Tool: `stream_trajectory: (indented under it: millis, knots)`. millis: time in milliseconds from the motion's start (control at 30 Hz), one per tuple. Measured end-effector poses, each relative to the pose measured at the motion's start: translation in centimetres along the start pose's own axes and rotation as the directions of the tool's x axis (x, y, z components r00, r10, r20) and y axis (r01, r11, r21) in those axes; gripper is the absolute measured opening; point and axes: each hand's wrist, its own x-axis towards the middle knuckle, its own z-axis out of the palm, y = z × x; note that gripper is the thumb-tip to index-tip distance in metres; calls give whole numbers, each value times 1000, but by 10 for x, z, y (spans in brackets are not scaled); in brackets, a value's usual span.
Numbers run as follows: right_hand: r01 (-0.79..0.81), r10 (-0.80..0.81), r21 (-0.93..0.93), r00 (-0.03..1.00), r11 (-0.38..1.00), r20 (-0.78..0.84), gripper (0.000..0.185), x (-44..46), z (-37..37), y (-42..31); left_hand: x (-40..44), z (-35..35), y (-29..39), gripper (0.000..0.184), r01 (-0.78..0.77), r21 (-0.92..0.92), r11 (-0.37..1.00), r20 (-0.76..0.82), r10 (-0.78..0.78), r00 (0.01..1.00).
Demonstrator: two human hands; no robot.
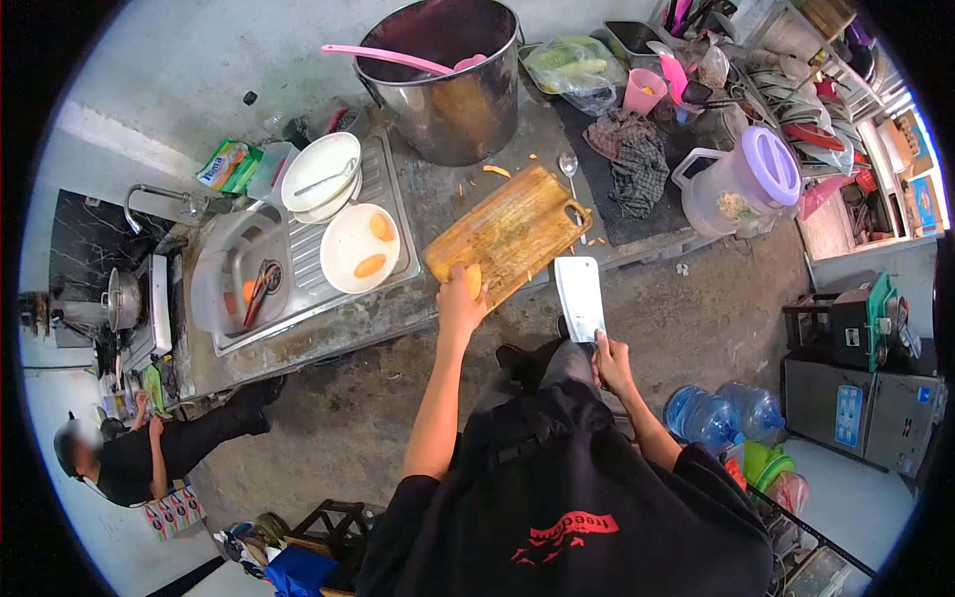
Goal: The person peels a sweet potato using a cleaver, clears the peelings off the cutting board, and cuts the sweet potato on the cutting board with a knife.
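Observation:
My left hand (461, 298) is closed around an orange, carrot-like vegetable piece (474, 279) at the near left end of a worn wooden cutting board (502, 227). In my right hand (612, 362) is the handle of a cleaver (578, 294). Its broad blade points away from me, just off the counter's front edge and apart from the vegetable. Left of the board, a white bowl (338, 261) holds two orange pieces. Small orange scraps lie around the board, and a spoon (569, 167) rests by its far right corner.
Behind the board stands a big metal pot (443, 109) with a pink ladle (388, 56). Stacked plates (316, 171) sit by the sink (249, 261). A lidded pitcher (731, 194) and dark cloth (634, 159) are at right. Another person (149, 453) is at far left. Water jugs (706, 418) stand on the floor.

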Motion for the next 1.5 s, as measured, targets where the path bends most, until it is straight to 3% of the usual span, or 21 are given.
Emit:
stream_trajectory:
  millis: [200, 267, 333, 367, 433, 467, 533, 600, 667, 800, 900, 967, 1000, 1067, 1100, 1167, 1200, 1267, 1333, 1400, 1500]
  knots:
    - [48, -48, 31, 999, 998, 17, 53, 6, -2, -35, 1, -3, -6, 46, 7, -80, 997, -15, -8, 1000]
    - [-65, 42, 167, 990, 984, 136, 53, 12, 5, -51, 0, -11, -4, 48, 11, -136, 991, -43, -17, 999]
    - [-117, 71, 236, 978, 965, 195, 53, 12, 12, -72, -6, -27, 8, 47, 40, -429, 903, -107, -95, 990]
    - [-247, 142, 311, 935, 918, 325, 53, 13, 14, -81, -6, -22, 1, 47, 38, -428, 903, -109, -94, 990]
    - [-458, 217, 398, 828, 795, 517, 54, 14, 20, -86, -5, -6, -16, 40, -127, -513, 849, -354, -75, 932]
    - [-455, 214, 395, 827, 798, 519, 54, 16, 21, -82, -7, -8, -14, 40, -129, -514, 848, -360, -76, 930]
    - [-692, 85, 518, 636, 503, 767, 54, 19, 24, -68, -14, -13, -9, 34, 73, -901, 427, -53, -276, 960]
    - [-747, 72, 526, 600, 406, 797, 54, 20, 27, -64, -21, -22, -2, 33, 129, -900, 416, 15, -267, 964]
    - [-831, -74, 509, 506, 226, 859, 55, 21, 27, -56, -23, -23, 0, 33, 190, -894, 406, 91, -253, 963]
    - [-841, -95, 514, 505, 166, 858, 55, 25, 24, -56, -24, -18, 5, 34, 198, -877, 437, 135, -170, 976]
    - [-812, -69, 508, 512, 287, 856, 54, 30, 20, -67, -16, -14, 10, 36, 247, -844, 477, 195, -157, 968]
    - [-670, 120, 504, 657, 546, 744, 53, 34, 15, -78, -12, -13, 14, 39, 296, -823, 485, 249, -160, 955]
    - [-672, 119, 499, 653, 548, 748, 53, 36, 15, -85, -8, -13, 18, 44, 306, -759, 575, 263, -159, 952]
    - [-381, 215, 334, 872, 862, 440, 50, 40, 13, -98, -2, -7, 19, 50, 312, -686, 657, 273, -165, 948]
    - [-382, 214, 329, 869, 863, 446, 50, 44, 11, -101, 3, 2, 15, 54, 232, -623, 747, 199, -136, 971]
    - [-6, 6, -1, 979, 1000, 206, 47, 58, 8, -106, 13, 8, 14, 58, 150, -545, 825, 115, -103, 988]
    - [-2, 3, -5, 977, 1000, 215, 47, 66, 6, -109, 17, 6, 17, 58, 150, -492, 857, 127, -100, 987]
    - [274, -222, -254, 951, 928, 215, 43, 81, -1, -115, 24, 6, 23, 58, 154, -441, 884, 131, -107, 986]
    - [292, -218, -388, 950, 875, 224, 38, 92, -6, -124, 31, 8, 26, 61, 35, -346, 938, 59, -16, 998]
    - [446, -394, -520, 894, 728, 215, 34, 97, -3, -137, 36, 8, 37, 59, 64, -325, 944, 24, -59, 998]
    - [439, -368, -554, 898, 707, 243, 28, 101, -7, -148, 37, 7, 58, 54, 105, -285, 953, -26, -118, 993]
